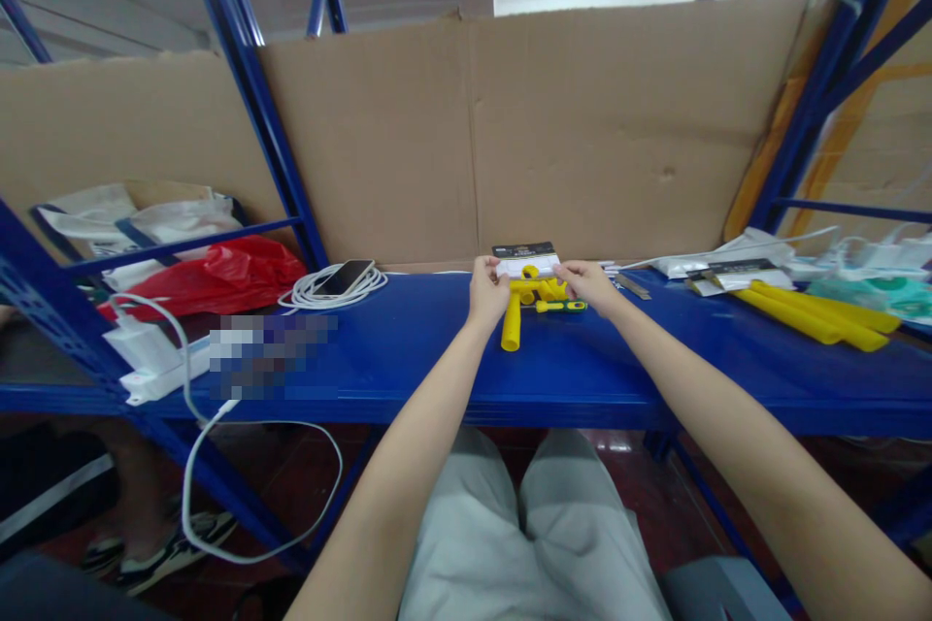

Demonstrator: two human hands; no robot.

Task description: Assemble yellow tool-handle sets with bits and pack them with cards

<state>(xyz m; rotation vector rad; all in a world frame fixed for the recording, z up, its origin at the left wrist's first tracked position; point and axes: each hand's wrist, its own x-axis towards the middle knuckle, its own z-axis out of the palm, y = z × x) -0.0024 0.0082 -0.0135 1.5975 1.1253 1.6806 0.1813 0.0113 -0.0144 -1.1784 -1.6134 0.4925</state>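
Note:
My left hand (489,289) pinches the left edge of a small clear packet with a black-and-white header card (525,257). At the packet's other edge, my right hand (586,284) has thumb and fingers closed. Just below and partly behind the hands are yellow plastic parts, among them a yellow tube-like handle (512,322) that points toward me. A small screwdriver (560,307) with a yellow and green handle lies close to my right hand. Whether the yellow parts are joined to one another I cannot tell.
Right of my hands lie metal strips (632,286) and long yellow pieces (815,315) with header cards. To the left are a phone (346,277) on a coiled white cable, a red bag (218,274) and a power strip (167,374). Cardboard (582,126) stands behind the blue table (408,349). Another person's leg shows at lower left.

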